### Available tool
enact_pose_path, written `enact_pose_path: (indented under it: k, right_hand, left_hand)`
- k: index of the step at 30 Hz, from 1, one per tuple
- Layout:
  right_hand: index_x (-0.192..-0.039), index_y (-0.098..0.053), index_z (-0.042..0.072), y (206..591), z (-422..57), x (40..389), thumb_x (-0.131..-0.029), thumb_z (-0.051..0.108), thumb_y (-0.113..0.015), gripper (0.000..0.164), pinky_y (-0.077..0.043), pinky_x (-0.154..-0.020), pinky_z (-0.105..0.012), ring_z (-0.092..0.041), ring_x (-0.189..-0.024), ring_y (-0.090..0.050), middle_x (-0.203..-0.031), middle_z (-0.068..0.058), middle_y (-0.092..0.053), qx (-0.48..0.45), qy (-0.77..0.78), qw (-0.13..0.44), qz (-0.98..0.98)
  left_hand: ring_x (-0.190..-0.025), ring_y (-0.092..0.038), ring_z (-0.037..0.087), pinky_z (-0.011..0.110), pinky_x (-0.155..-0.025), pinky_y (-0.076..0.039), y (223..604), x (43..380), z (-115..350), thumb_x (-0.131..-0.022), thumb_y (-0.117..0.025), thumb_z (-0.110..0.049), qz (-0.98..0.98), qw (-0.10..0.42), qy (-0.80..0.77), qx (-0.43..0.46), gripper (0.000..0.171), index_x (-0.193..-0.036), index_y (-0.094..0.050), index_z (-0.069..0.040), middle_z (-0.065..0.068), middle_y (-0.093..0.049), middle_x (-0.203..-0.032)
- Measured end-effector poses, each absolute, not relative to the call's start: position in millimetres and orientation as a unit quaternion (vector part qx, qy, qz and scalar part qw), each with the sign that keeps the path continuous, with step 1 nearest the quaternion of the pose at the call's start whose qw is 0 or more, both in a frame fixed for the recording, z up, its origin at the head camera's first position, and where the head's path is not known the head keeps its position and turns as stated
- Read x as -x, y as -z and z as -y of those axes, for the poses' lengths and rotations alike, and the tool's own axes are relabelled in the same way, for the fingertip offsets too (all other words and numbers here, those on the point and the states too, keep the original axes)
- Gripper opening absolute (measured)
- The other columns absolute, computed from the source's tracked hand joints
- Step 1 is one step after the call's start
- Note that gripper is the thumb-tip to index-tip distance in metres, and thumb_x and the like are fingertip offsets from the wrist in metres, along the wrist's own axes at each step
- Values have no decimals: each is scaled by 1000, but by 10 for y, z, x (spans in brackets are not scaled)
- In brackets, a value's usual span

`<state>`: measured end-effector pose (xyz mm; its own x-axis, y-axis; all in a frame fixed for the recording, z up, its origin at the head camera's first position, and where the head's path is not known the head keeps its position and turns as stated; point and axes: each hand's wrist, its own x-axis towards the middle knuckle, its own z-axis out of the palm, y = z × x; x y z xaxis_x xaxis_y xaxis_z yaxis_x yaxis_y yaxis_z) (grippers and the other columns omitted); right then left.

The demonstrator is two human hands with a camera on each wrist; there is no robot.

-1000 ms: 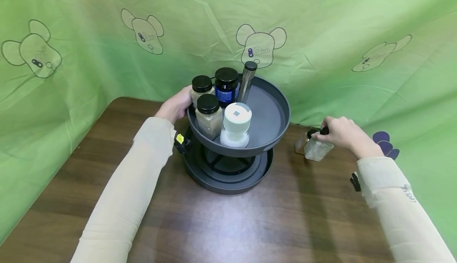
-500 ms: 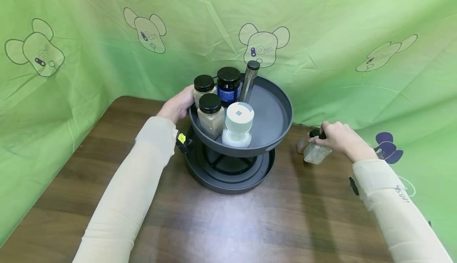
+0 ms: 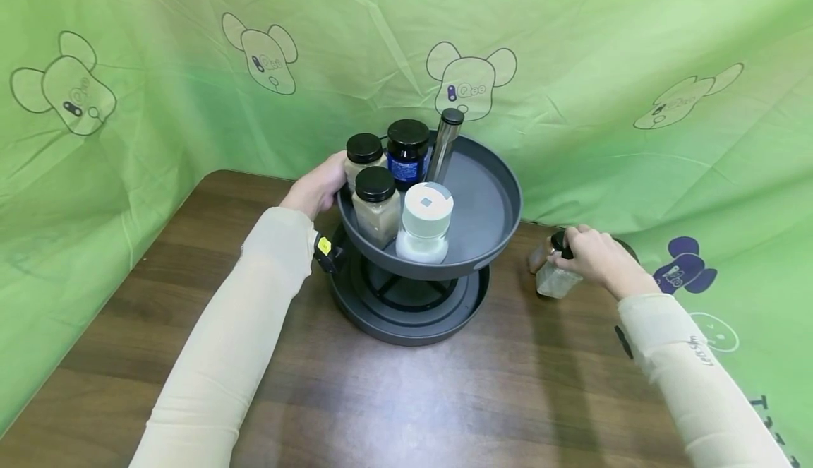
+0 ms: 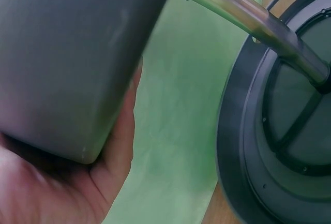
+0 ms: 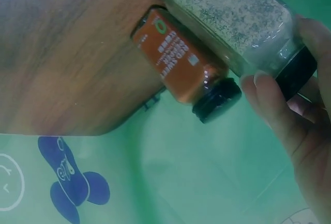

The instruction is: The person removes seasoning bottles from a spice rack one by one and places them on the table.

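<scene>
At the left side of the round grey upper tray (image 3: 479, 203), my left hand (image 3: 317, 186) grips its rim. In the left wrist view the palm and fingers wrap the tray's wall (image 4: 77, 79). To the right of the stand, my right hand (image 3: 597, 260) pinches a clear square spice jar (image 3: 556, 283) near its black cap. Pale, green-flecked seasoning fills this jar in the right wrist view, with thumb and fingers around its neck. Right beside it is a second spice jar (image 5: 181, 61), with an orange-brown label and black cap.
Inside the upper tray stand two pale-filled jars (image 3: 376, 217) (image 3: 365, 161) with black lids, a dark jar (image 3: 406, 157) with a blue label and a white-lidded jar (image 3: 425, 221). A metallic post (image 3: 444, 147) rises there. Below is the lower tray (image 3: 419, 330); green cloth (image 3: 559, 136) hangs behind.
My right hand has shifted a little left and toward the near side with the spice jar. My left hand keeps its grip on the tray, and the stand stays put.
</scene>
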<state>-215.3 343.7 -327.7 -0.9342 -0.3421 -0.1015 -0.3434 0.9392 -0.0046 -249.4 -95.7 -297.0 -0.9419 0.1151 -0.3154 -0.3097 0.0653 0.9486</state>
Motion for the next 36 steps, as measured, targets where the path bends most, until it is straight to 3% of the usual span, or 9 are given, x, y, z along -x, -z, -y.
enact_pose_path:
  k: [10,17,25,36]
  right_hand:
    - [-84,-52,3,3362,-3453,2107,-87,35,-71,37,-47,-56,-52,-37,-64,-57,-84,-17,-55,179,-25,31,-983]
    - [-87,-55,3,3407,-3446,2106,-87,42,-71,42,-47,-56,-49,-35,-65,-57,-86,-16,-56,146,-10,54,-988]
    - [-87,-54,2,3453,-3422,2115,-77,48,-79,54,-48,-59,-53,-40,-70,-59,-91,-20,-59,138,7,49,-989]
    - [-87,-52,1,3493,-3436,2077,-78,45,-80,52,-46,-59,-53,-38,-66,-57,-87,-20,-57,134,16,30,-990]
  left_hand:
    - [-75,-49,10,22,-66,-46,2984,2494,961,-99,-37,-21,-705,157,-688,69,21,-80,-45,-16,-4,-46,-83]
    - [-75,-49,9,22,-66,-46,2975,2477,956,-100,-35,-22,-706,159,-686,73,21,-81,-44,-16,-4,-46,-83]
    - [-76,-49,10,23,-66,-46,2956,2468,960,-99,-35,-21,-708,159,-684,74,22,-80,-42,-16,-4,-45,-84]
    - [-73,-50,9,22,-65,-47,2948,2461,969,-99,-35,-21,-711,160,-681,68,19,-82,-43,-16,-4,-46,-83]
